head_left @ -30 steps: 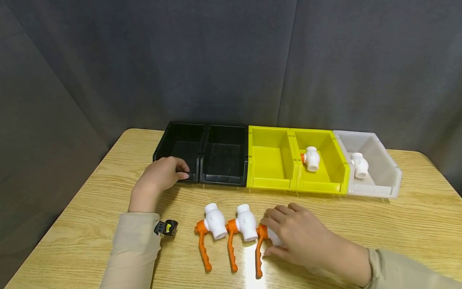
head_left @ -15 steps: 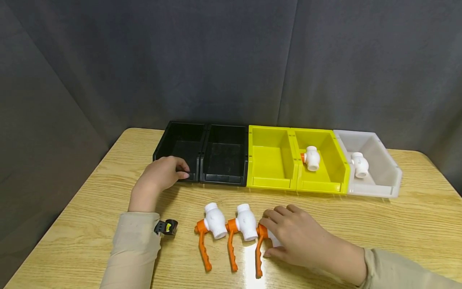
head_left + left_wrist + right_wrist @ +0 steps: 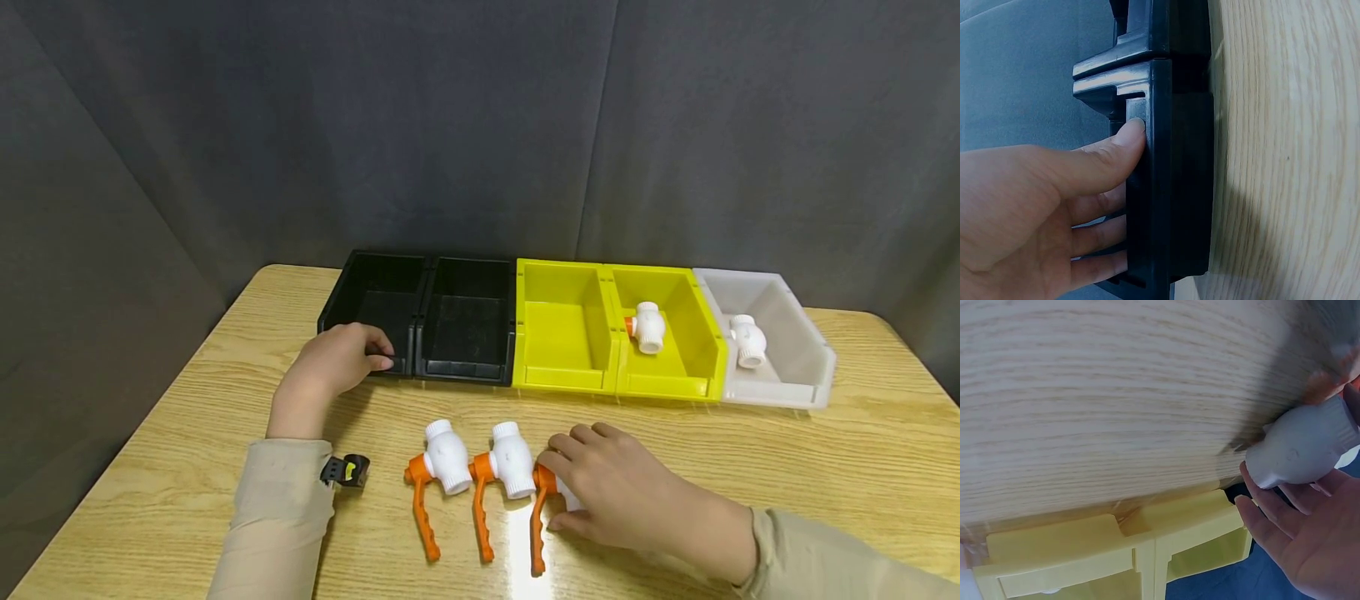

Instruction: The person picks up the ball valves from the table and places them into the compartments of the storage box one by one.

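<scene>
My left hand [image 3: 333, 360] grips the front lip of the leftmost black bin [image 3: 384, 312]. In the left wrist view the thumb [image 3: 1129, 134] lies on the outside of the lip, and the other fingers reach inside. My right hand [image 3: 615, 483] holds the rightmost of a row of ball valves, a white ball valve [image 3: 1304, 447] with an orange handle [image 3: 537, 533]. It lies on the table, its body mostly hidden under the hand in the head view. To its left lie two similar valves, a middle one [image 3: 513, 460] and a left one [image 3: 447, 457], handles toward me.
Along the back of the table [image 3: 187, 442] runs a row of bins: a second black bin [image 3: 467, 371], two yellow bins [image 3: 566, 379] [image 3: 671, 387] and a whitish bin [image 3: 772, 393]. One valve [image 3: 648, 327] lies in the right yellow bin, another [image 3: 748, 340] in the whitish bin.
My right hand has shifted very slightly left over the rightmost valve. The left hand, the bins and the valves stay where they were.
</scene>
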Demonstrator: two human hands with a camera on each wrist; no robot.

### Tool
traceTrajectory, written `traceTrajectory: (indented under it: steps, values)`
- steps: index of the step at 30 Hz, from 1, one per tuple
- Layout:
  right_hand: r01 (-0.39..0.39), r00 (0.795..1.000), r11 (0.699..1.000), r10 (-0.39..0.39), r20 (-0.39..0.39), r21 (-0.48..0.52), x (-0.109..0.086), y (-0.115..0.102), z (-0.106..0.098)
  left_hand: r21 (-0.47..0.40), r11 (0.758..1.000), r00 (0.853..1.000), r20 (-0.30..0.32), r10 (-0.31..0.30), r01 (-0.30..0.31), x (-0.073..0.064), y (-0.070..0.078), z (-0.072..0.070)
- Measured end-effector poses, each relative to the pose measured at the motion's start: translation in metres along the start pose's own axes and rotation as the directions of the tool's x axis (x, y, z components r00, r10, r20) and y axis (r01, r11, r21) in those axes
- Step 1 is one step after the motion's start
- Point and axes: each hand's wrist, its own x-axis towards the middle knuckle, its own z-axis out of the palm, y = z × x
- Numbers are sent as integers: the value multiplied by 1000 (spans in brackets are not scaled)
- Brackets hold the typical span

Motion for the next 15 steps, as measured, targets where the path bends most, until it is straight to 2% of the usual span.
traceTrajectory:
  steps: [6, 15]
  values:
    - [32, 999, 999, -32, -16, -25, 3, 3, -1, 3, 1000, 1000, 2, 0, 0, 0, -1, 0]
    - [38, 999, 999, -39, 29, 17, 6, 6, -5, 6, 1000, 1000, 3, 5, -5, 0, 0, 0]
